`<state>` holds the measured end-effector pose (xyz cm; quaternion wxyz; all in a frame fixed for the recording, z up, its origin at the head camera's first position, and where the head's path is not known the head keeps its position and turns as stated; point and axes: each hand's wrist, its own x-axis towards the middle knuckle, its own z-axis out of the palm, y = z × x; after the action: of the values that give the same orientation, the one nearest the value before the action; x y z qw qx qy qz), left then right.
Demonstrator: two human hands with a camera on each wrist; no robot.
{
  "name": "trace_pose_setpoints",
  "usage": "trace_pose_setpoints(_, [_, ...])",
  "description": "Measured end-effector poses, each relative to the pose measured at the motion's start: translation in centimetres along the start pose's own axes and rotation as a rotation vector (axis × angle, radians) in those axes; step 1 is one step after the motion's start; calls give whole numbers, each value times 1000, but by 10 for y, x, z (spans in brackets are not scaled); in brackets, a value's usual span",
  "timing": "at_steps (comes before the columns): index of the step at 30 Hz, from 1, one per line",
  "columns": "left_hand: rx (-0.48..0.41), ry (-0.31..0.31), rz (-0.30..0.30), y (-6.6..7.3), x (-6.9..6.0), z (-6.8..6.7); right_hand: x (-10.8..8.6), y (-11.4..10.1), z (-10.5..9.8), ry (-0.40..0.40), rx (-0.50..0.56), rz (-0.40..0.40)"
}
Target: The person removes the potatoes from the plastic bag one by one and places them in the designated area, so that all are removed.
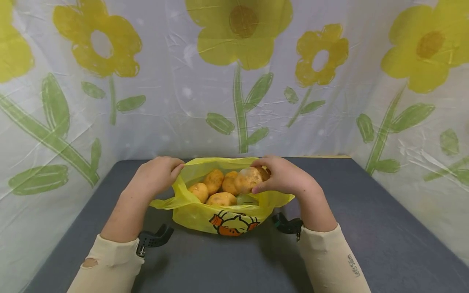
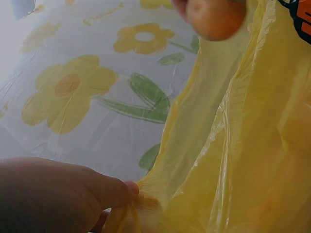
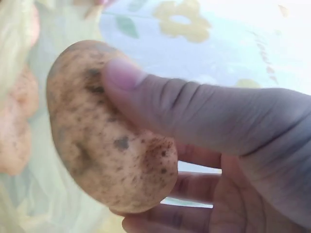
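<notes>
Above the right part of a yellow bag's open mouth, a large potato (image 1: 249, 180) sits in the grip of the right hand (image 1: 282, 175). The thumb lies along the near face of it, pressed flat near one end, while the fingers curl behind the far side. That forearm reaches forward and bends inward at the wrist, with the back of the hand turned up and outward. The left hand (image 1: 155, 175) is well apart from it, at the opposite edge of the bag (image 1: 196, 215), where thumb and fingers pinch the thin rim; its forearm slants in from the lower left.

The held potato is tan and oblong, slightly bent, with dark specks, shallow dents and brown smudges of dirt. It overlaps the nearest of the other potatoes in the head view; whether they touch, I cannot tell. Four other potatoes (image 1: 221, 199) show inside the bag, yellow-brown and rounded, bunched toward the left and middle. The bag is thin, crinkled and partly see-through, with a cartoon print (image 1: 234, 224) in orange and black on its front.

It rests on a dark grey bench (image 1: 220, 264). Cream sleeves (image 1: 326, 252) cover the lower forearms, and black wrist mounts (image 1: 155, 237) jut inward from both wrists. Behind hangs a pale sheet (image 1: 165, 101) with big yellow flowers and green leaves.
</notes>
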<state>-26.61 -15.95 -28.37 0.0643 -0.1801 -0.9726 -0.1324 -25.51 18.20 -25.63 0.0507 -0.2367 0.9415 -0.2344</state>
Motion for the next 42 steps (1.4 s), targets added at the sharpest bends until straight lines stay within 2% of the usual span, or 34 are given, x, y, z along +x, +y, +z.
trace_pose_setpoints(7, [-1, -7, 0, 0, 1, -1, -15, 8, -15, 78, 22, -35])
trace_pose_setpoints(12, [-2, -14, -9, 1, -1, -1, -23, 18, -24, 132, 75, -21])
trace_pose_setpoints(20, [-13, -6, 5, 0, 0, -2, -37, 43, -39, 221, 58, 131])
trace_pose_setpoints(27, [-14, 6, 14, -4, -1, -3, -39, 71, -45, 249, 13, 235])
trace_pose_setpoints(32, [-24, -7, -10, -8, -4, -5, -35, 92, -42, 242, 32, 281])
trace_pose_setpoints(37, [-19, -16, -48, -17, -6, -8, -29, 118, -33, 217, 96, 378])
trace_pose_setpoints(42, [-11, -18, -89, -28, -6, -12, -26, 144, -22, 176, 95, 488])
